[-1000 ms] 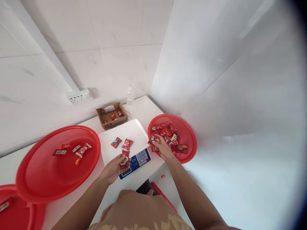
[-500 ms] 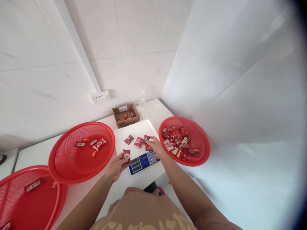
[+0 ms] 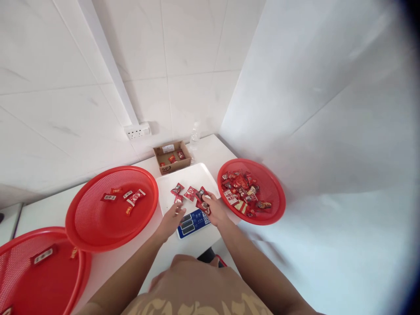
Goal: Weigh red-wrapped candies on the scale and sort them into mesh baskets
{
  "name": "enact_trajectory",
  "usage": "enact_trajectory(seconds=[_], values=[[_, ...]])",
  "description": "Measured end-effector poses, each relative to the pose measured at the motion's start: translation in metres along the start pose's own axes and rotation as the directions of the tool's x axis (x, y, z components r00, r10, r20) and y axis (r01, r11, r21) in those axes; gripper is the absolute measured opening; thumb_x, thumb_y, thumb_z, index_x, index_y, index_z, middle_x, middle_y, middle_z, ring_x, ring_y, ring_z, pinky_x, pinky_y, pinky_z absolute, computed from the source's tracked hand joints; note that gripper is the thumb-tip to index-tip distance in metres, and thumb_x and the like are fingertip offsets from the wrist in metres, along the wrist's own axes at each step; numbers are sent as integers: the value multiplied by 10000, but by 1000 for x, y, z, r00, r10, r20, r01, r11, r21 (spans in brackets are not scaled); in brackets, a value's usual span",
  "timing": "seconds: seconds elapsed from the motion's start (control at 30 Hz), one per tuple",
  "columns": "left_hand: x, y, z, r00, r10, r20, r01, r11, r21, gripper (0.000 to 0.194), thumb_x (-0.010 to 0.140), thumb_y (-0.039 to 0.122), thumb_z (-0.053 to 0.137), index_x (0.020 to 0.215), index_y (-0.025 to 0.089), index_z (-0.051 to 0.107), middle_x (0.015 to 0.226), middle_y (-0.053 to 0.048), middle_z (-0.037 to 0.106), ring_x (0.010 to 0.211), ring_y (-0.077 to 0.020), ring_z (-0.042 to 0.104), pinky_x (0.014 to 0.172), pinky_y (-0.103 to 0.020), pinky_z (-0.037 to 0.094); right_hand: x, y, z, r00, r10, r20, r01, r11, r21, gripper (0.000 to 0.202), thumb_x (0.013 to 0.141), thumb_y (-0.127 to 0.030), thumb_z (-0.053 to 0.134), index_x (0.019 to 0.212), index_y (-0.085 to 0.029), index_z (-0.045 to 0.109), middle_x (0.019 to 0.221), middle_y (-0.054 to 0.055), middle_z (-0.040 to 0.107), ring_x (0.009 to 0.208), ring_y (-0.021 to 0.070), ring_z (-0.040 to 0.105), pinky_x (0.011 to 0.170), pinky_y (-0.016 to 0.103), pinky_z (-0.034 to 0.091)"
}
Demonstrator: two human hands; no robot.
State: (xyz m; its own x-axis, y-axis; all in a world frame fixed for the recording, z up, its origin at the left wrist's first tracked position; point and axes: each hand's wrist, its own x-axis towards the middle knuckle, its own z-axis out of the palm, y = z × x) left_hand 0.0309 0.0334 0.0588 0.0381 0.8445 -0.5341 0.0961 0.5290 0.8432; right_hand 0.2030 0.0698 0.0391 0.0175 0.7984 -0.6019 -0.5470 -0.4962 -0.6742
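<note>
A white scale (image 3: pixel 206 175) with a blue keypad panel lies in front of me, with small red snack packets (image 3: pixel 190 193) on its tray. My right hand (image 3: pixel 216 211) is closed on red snack packets (image 3: pixel 202 205) at the tray's right side; how many it grips is partly hidden by the fingers. My left hand (image 3: pixel 173 221) is over the scale's front left, fingers apart and nothing in them. Just beyond its fingertips lies one red packet (image 3: pixel 179 198), and another packet (image 3: pixel 177 188) rests behind that.
A red basket (image 3: pixel 280 203) full of mixed packets stands right of the scale. Two more red baskets, one nearer the scale (image 3: pixel 154 205) and one at the lower left (image 3: pixel 85 271), hold a few packets. Behind are a cardboard box (image 3: pixel 177 166) and a clear bottle (image 3: pixel 195 134).
My left hand has let go of its red packet, which now lies on the tray, and has moved slightly right. My right hand has drawn a little toward me with packets in its fingers.
</note>
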Motion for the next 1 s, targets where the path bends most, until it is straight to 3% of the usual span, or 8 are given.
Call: enact_trajectory(seconds=[0.07,0.13,0.23,0.37,0.67,0.8,0.9,1.0], values=[[-8,4,10,982,-102,160,125,982,-140,437,766,404,650,1122,172,547,963,-102,638,756,-180,619,688,-316,499,-7,6,10,999,-7,31,5,998,64,450,588,-271,763,953,-245,501,728,-16,696,631,150,655,550,252,504],[-13,6,19,966,-110,233,170,953,-252,445,757,426,664,1103,179,536,937,-94,649,766,-173,631,728,-327,504,-14,12,20,998,-16,64,12,998,65,451,579,-289,761,948,-247,505,713,-25,686,637,161,655,522,249,486],[-13,3,25,978,-89,191,152,926,-346,430,718,430,707,1036,185,554,924,-82,661,769,-165,631,745,-316,494,-25,20,30,993,-51,105,49,999,22,454,568,-291,758,951,-247,517,717,-33,678,670,170,656,549,257,486],[-11,-6,18,988,-66,143,114,926,-361,441,655,429,759,968,172,585,879,-63,671,745,-155,621,747,-307,485,-29,25,31,990,-83,116,84,996,-4,448,544,-269,765,921,-238,525,747,-22,682,732,181,659,633,285,505],[-8,-14,-8,997,-76,25,80,940,-333,418,588,446,787,808,157,580,795,-39,654,725,-140,602,754,-308,476,-15,20,-10,999,-33,-36,34,999,31,347,572,-205,731,844,-242,520,761,-16,696,695,154,662,583,249,500],[4,-13,-6,996,-89,13,89,971,-221,383,620,431,766,798,155,568,726,-31,642,678,-141,596,719,-318,490,-15,24,-34,999,-6,-45,6,1000,9,314,597,-199,732,846,-232,543,740,-16,694,621,138,647,537,236,487],[14,-9,4,998,-67,-21,62,986,-156,377,688,408,718,926,164,555,652,-6,615,647,-149,594,670,-309,497,-17,28,-44,997,29,-65,-28,999,30,271,621,-201,721,830,-232,551,722,-21,687,574,119,627,519,229,480],[21,-6,11,997,-34,-63,25,991,-128,517,739,366,675,1184,197,474,685,-7,635,666,-164,617,668,-305,498,-18,27,-47,995,49,-82,-44,997,66,251,631,-186,708,824,-234,555,727,-25,686,579,115,626,522,226,479]])
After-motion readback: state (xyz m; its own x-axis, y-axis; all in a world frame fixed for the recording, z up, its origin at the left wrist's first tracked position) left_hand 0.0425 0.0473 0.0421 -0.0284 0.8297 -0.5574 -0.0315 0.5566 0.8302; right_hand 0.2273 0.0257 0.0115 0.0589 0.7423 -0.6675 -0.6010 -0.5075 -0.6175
